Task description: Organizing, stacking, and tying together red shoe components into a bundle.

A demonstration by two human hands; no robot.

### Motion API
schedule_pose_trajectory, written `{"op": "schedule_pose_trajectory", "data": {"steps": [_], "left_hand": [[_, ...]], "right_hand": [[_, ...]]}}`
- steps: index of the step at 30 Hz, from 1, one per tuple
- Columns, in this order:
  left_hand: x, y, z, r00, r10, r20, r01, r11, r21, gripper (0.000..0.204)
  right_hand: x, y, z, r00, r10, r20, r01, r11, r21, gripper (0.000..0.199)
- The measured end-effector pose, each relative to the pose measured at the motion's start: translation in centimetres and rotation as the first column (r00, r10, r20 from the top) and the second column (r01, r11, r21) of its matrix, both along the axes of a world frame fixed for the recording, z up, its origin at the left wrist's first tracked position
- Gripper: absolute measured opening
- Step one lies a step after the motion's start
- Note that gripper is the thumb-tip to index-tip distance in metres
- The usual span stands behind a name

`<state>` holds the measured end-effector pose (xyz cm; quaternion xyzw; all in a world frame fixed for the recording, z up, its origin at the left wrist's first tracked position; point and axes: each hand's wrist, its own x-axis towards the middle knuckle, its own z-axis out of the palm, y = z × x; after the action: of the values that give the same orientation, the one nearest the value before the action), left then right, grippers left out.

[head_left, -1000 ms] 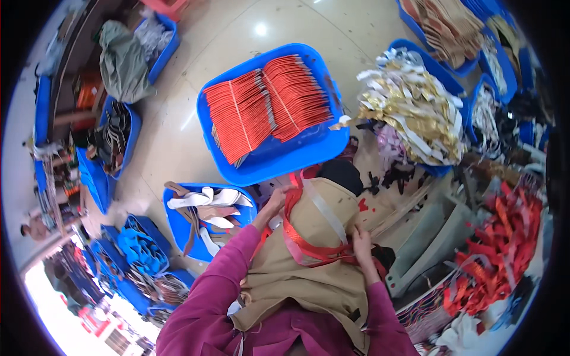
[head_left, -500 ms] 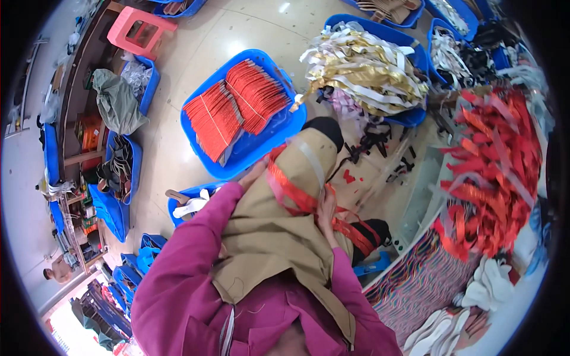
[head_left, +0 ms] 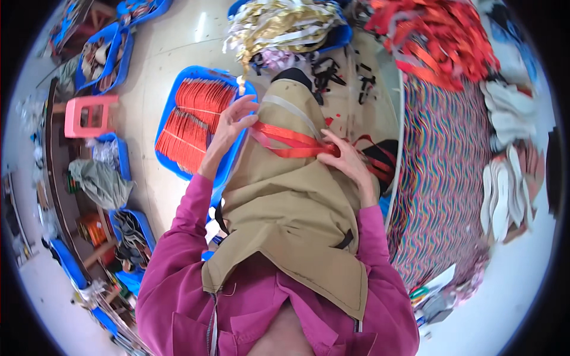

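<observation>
Several red ribbon strips (head_left: 289, 141) stretch across the tan apron (head_left: 285, 196) over my lap. At their left end, my left hand (head_left: 236, 121) pinches the ribbon between thumb and finger, its other fingers raised. My right hand (head_left: 349, 159) grips the bunched right part, thumb and fingers closing round it. Loose red ends trail past that hand over a dark shoe (head_left: 387, 155). Just beyond my left hand stands a blue bin (head_left: 161, 141) with stacked red-edged pieces (head_left: 184, 132) tied in bundles.
Gold and white ribbons (head_left: 285, 26) heap over a blue bin ahead. Red ribbons (head_left: 439, 38) pile at the far right, beside a wavy multicoloured surface (head_left: 439, 178) with white shoe-shaped pieces (head_left: 502, 190). A pink stool (head_left: 92, 117) stands left. Black scraps (head_left: 326, 74) litter the floor.
My left hand has risen from beside my thigh to the ribbon's left end. My right hand has moved forward with the ribbons. The whole view has turned, with the bins shifting left.
</observation>
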<state>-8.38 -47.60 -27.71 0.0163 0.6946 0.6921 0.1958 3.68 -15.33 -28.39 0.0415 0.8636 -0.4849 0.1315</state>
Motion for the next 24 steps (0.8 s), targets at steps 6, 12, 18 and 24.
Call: {"op": "schedule_pose_trajectory", "data": {"steps": [6, 12, 18, 24], "left_hand": [[3.3, 10.7, 3.7, 0.524, -0.769, -0.367, 0.385, 0.598, -0.703, 0.066], [3.6, 17.0, 1.1, 0.400, -0.902, -0.161, 0.259, 0.280, -0.925, 0.061], [-1.2, 18.5, 11.1, 0.547, -0.732, -0.406, 0.596, 0.681, -0.425, 0.027], [-4.2, 20.2, 25.2, 0.601, -0.725, -0.336, 0.666, 0.687, -0.291, 0.028]], "right_hand": [[2.7, 1.6, -3.7, 0.971, 0.133, -0.199, 0.036, 0.740, 0.672, 0.049], [1.7, 3.6, -1.2, 0.928, 0.055, -0.369, 0.222, 0.715, 0.663, 0.039], [2.3, 3.3, 6.4, 0.732, -0.366, -0.575, 0.514, 0.851, 0.113, 0.030], [0.9, 5.3, 15.7, 0.659, -0.373, -0.653, 0.512, 0.858, 0.026, 0.038]]}}
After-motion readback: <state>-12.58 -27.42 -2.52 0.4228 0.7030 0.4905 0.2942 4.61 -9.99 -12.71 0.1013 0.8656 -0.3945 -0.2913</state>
